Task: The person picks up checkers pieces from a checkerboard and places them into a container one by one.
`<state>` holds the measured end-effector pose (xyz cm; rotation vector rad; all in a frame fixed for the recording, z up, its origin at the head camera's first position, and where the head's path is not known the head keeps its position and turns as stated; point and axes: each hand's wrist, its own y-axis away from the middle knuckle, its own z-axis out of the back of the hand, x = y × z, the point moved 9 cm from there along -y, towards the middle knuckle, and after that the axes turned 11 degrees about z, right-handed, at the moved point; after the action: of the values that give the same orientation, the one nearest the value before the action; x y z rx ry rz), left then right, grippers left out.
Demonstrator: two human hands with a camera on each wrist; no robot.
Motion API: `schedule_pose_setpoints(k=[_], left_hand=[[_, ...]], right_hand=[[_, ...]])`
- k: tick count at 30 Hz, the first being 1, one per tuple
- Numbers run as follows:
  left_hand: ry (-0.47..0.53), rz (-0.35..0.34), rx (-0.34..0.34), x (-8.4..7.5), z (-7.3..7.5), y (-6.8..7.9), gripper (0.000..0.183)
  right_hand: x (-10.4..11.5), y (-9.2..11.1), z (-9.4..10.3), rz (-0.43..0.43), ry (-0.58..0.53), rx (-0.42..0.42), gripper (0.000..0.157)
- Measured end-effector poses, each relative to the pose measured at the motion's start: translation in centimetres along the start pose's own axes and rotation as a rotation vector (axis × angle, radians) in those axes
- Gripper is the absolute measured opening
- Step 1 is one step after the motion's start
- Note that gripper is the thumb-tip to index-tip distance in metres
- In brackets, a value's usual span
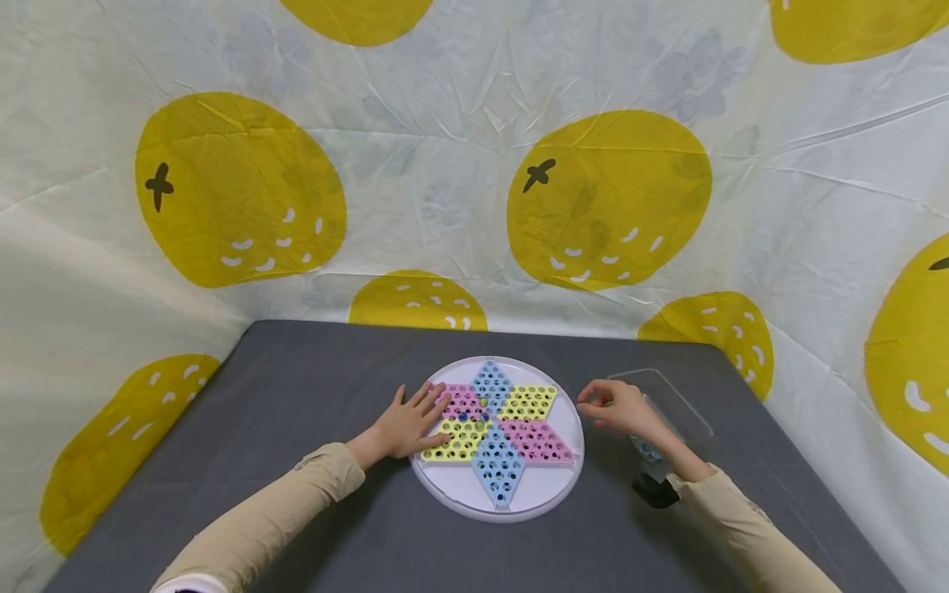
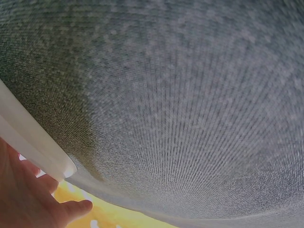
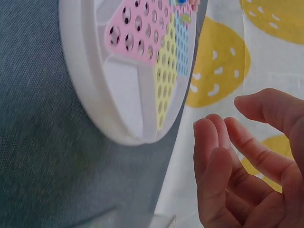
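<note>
A round white Chinese checkers board (image 1: 463, 486) lies on the table, its star made of pink, yellow and blue perforated sections. Around the star's middle sit several marbles, among them a blue marble (image 1: 463, 417) and a yellow-green one. My left hand (image 1: 408, 424) rests with spread fingers over the board's left side, on the pink and yellow sections. Just off the right rim hovers my right hand (image 1: 617, 408). In the right wrist view the right hand's thumb and fingers are loosely bent, with a gap and nothing between them.
Beneath the right forearm stands a clear plastic box (image 1: 647, 449), partly hidden. A black object (image 1: 656, 492) lies at its near end. A transparent lid-like outline (image 1: 697, 416) shows beyond. The dark grey table (image 1: 319, 371) meets a white curtain (image 1: 423, 206) with yellow fruit prints.
</note>
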<state>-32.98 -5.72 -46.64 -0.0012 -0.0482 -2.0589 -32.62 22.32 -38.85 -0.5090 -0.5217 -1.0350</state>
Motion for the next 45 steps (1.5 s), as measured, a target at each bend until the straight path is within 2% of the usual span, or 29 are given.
schedule_pose_setpoints(k=[10, 19, 24, 31, 38, 45], left_hand=[[-0.003, 0.004, 0.005, 0.0, -0.1, -0.1, 0.071], [-0.012, 0.007, 0.003, 0.0, -0.1, -0.1, 0.070], [-0.008, 0.005, 0.001, 0.0, -0.1, -0.1, 0.071], [-0.009, -0.001, -0.002, -0.2, 0.1, 0.1, 0.071], [-0.013, 0.003, -0.001, -0.1, 0.2, 0.1, 0.070], [-0.019, 0.004, 0.003, -0.1, 0.1, 0.0, 0.070]], right_hand=[[2.2, -1.5, -1.9, 0.044, -0.019, 0.022, 0.013], [3.6, -3.0, -4.1, 0.139, -0.044, 0.053, 0.012], [4.5, -3.7, -5.2, 0.160, -0.067, 0.066, 0.012], [4.6, -4.9, -6.9, 0.118, -0.076, 0.062, 0.010], [5.3, -5.8, -7.9, 0.135, -0.015, 0.057, 0.012], [5.0, -6.8, -9.6, 0.116, -0.091, 0.086, 0.018]])
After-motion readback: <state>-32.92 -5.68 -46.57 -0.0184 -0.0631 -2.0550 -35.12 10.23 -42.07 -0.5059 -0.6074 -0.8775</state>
